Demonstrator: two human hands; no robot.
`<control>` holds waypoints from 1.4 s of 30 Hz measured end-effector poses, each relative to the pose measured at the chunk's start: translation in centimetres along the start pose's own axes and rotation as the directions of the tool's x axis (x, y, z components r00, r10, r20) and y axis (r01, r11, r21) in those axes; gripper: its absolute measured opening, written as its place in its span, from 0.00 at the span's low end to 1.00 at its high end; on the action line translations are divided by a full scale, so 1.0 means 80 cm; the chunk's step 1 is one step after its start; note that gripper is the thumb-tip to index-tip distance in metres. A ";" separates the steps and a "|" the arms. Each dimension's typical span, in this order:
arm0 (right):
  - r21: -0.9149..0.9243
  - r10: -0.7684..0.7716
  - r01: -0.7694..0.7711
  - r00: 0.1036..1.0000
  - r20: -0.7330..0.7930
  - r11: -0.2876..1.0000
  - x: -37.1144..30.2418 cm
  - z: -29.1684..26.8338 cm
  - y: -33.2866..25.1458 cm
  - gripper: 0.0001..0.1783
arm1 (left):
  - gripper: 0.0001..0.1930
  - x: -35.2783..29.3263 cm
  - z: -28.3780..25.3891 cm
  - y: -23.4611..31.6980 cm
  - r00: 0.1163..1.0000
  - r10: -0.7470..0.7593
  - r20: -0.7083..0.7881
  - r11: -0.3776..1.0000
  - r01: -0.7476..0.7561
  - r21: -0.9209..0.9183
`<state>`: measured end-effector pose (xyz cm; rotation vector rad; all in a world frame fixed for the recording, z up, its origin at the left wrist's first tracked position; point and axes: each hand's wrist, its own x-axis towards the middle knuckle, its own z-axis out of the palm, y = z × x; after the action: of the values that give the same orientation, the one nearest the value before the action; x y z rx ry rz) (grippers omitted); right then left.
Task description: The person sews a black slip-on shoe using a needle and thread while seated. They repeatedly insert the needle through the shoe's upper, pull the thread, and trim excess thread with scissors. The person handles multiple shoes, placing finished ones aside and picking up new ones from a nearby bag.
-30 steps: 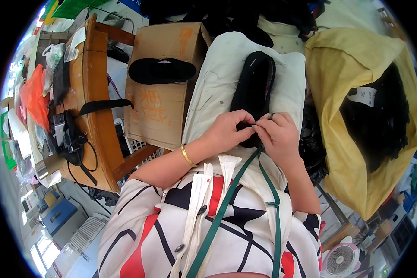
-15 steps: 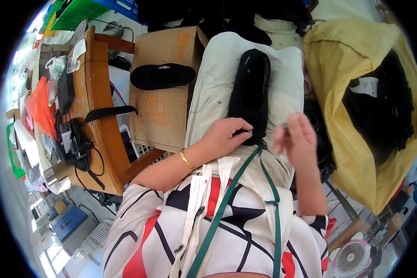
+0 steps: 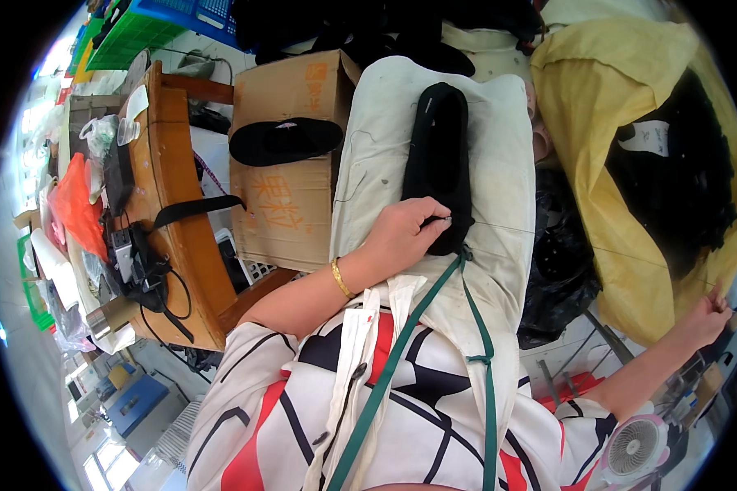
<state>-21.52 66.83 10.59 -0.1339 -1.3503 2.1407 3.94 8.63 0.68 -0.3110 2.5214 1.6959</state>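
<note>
Differs from earlier by right hand (image 3: pixel 703 322), pinched closed, extended far right of left hand (image 3: pixel 403 234), pinched at black shoe (image 3: pixel 454 189). Rests on white cushion (image 3: pixel 499 164) beneath left hand, with yellow sack (image 3: pixel 569 106) near right hand

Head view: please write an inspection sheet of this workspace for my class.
Surface: white cushion, visibly creased.
Work things: black shoe on the cushion; second shoe on the cardboard box.
Clutter: orange-red plastic bag among mixed items, left.
Grips: left grip pinched at the black shoe's near end; right grip out at far right, fingertips together, anything held too small to tell.
Cables: black cables tangled on the wooden table, left.
Surroundings: open yellow bag with black contents, right; pink-and-white fan, lower right.
</note>
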 end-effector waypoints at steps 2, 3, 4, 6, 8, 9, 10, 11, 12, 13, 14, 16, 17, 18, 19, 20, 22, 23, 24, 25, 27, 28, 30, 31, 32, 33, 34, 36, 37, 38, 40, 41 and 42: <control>-0.212 -0.084 0.081 0.996 -0.005 0.974 -0.021 0.026 0.018 0.07 | 0.07 0.004 0.001 -0.003 1.000 0.018 -0.001 1.000 -0.018 -0.011; -0.338 -0.098 0.095 0.995 0.009 0.936 -0.041 0.044 0.031 0.08 | 0.07 0.005 -0.002 -0.004 1.000 0.029 0.006 0.999 -0.028 -0.021; -0.421 -0.075 0.084 0.996 0.038 0.903 -0.068 0.066 0.049 0.08 | 0.07 0.006 -0.007 -0.004 0.999 0.021 0.024 1.000 -0.021 -0.021; -0.367 0.161 -0.088 0.971 0.174 0.926 -0.138 0.114 0.090 0.15 | 0.06 0.011 -0.026 -0.002 0.996 -0.012 0.094 0.987 0.027 -0.159; -0.379 0.374 -0.249 0.875 0.307 0.892 -0.227 0.159 0.127 0.13 | 0.05 0.020 -0.058 0.000 0.969 -0.072 0.238 0.971 0.122 -0.203; -0.492 0.476 -0.313 0.843 0.250 0.813 -0.274 0.181 0.143 0.13 | 0.05 0.023 -0.070 0.003 0.955 -0.064 0.288 0.978 0.118 -0.172; -0.497 0.628 -0.422 0.677 0.384 0.758 -0.320 0.199 0.149 0.11 | 0.05 0.025 -0.080 0.005 0.940 -0.058 0.336 0.984 0.111 -0.140; -0.534 0.783 -0.582 0.538 0.313 0.613 -0.363 0.217 0.157 0.08 | 0.06 0.025 -0.086 0.007 0.927 -0.026 0.374 0.989 0.079 -0.126; -0.600 0.750 -0.452 0.362 0.554 0.661 -0.388 0.233 0.156 0.07 | 0.06 0.022 -0.088 0.009 0.918 0.012 0.397 1.000 -0.016 0.008; -0.712 0.823 -0.417 0.218 0.525 0.565 -0.416 0.243 0.152 0.05 | 0.07 0.017 -0.084 0.009 0.930 0.024 0.366 0.992 -0.068 0.109; -0.733 0.828 -0.405 0.130 0.545 0.546 -0.440 0.255 0.153 0.05 | 0.07 0.009 -0.076 0.009 0.943 0.087 0.322 0.971 -0.153 0.185; -0.792 0.812 -0.186 0.081 0.578 0.582 -0.463 0.271 0.151 0.05 | 0.09 -0.007 -0.061 0.004 0.943 0.228 0.243 0.891 -0.302 0.338; -0.791 0.794 -0.075 0.045 0.606 0.608 -0.468 0.276 0.150 0.06 | 0.09 -0.014 -0.054 0.000 0.927 0.307 0.216 0.855 -0.369 0.365; -0.772 0.771 0.002 0.036 0.635 0.636 -0.470 0.279 0.148 0.06 | 0.10 -0.022 -0.049 -0.005 0.904 0.385 0.186 0.812 -0.428 0.396; -0.745 0.746 0.079 0.021 0.666 0.663 -0.471 0.280 0.148 0.07 | 0.10 -0.027 -0.045 -0.009 0.872 0.466 0.150 0.764 -0.483 0.428; -0.726 0.736 0.164 0.002 0.677 0.668 -0.472 0.281 0.148 0.07 | 0.10 -0.031 -0.043 -0.014 0.852 0.506 0.134 0.736 -0.508 0.447; -0.704 0.722 0.212 -0.013 0.692 0.678 -0.471 0.282 0.148 0.07 | 0.11 -0.035 -0.040 -0.021 0.798 0.595 0.100 0.674 -0.563 0.478; -0.706 0.732 0.242 -0.027 0.681 0.666 -0.471 0.283 0.148 0.07 | 0.12 -0.036 -0.040 -0.023 0.790 0.606 0.089 0.669 -0.567 0.481; -0.699 0.724 0.241 -0.022 0.689 0.673 -0.472 0.283 0.148 0.07 | 0.12 -0.036 -0.040 -0.025 0.783 0.618 0.079 0.663 -0.572 0.484; -0.698 0.723 0.243 -0.024 0.690 0.674 -0.472 0.284 0.149 0.07 | 0.12 -0.035 -0.040 -0.026 0.774 0.629 0.070 0.656 -0.577 0.486; -0.693 0.721 0.255 -0.026 0.693 0.675 -0.473 0.286 0.149 0.07 | 0.12 -0.034 -0.040 -0.027 0.769 0.637 0.058 0.658 -0.582 0.477; -0.690 0.720 0.264 -0.026 0.693 0.674 -0.473 0.286 0.149 0.07 | 0.11 -0.034 -0.040 -0.028 0.766 0.640 0.051 0.662 -0.584 0.470; -0.688 0.720 0.274 -0.026 0.693 0.672 -0.474 0.287 0.150 0.07 | 0.11 -0.034 -0.040 -0.028 0.767 0.640 0.053 0.662 -0.584 0.470; -0.688 0.721 0.275 -0.026 0.693 0.671 -0.474 0.288 0.150 0.07 | 0.11 -0.034 -0.040 -0.029 0.768 0.639 0.052 0.663 -0.584 0.468; -0.693 0.727 0.280 -0.029 0.686 0.664 -0.474 0.288 0.150 0.07 | 0.11 -0.034 -0.041 -0.029 0.770 0.636 0.056 0.661 -0.581 0.475; -0.689 0.723 0.276 -0.028 0.691 0.670 -0.474 0.288 0.150 0.07 | 0.11 -0.034 -0.041 -0.029 0.771 0.634 0.060 0.658 -0.578 0.482; -0.690 0.723 0.276 -0.029 0.690 0.669 -0.474 0.288 0.151 0.07 | 0.12 -0.033 -0.041 -0.029 0.773 0.631 0.065 0.655 -0.576 0.489; -0.679 0.715 0.285 -0.032 0.698 0.676 -0.474 0.288 0.151 0.07 | 0.11 -0.032 -0.040 -0.029 0.767 0.640 0.045 0.664 -0.582 0.469; -0.668 0.707 0.294 -0.035 0.707 0.683 -0.474 0.289 0.151 0.07 | 0.11 -0.032 -0.040 -0.029 0.764 0.644 0.035 0.669 -0.585 0.459; -0.661 0.703 0.305 -0.038 0.710 0.685 -0.474 0.289 0.151 0.07 | 0.11 -0.032 -0.040 -0.029 0.764 0.644 0.035 0.669 -0.585 0.459; -0.642 0.689 0.321 -0.047 0.724 0.696 -0.474 0.291 0.152 0.06 | 0.11 -0.032 -0.039 -0.030 0.765 0.643 0.031 0.672 -0.583 0.456; -0.634 0.684 0.330 -0.052 0.728 0.700 -0.474 0.291 0.153 0.06 | 0.12 -0.032 -0.039 -0.030 0.769 0.639 0.034 0.674 -0.581 0.456; -0.654 0.700 0.311 -0.053 0.712 0.689 -0.475 0.291 0.154 0.06 | 0.12 -0.033 -0.038 -0.031 0.773 0.633 0.033 0.680 -0.577 0.453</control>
<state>-4.79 24.42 2.76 1.4151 -3.2070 1.5293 7.17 5.23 0.12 0.5476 3.2419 1.1684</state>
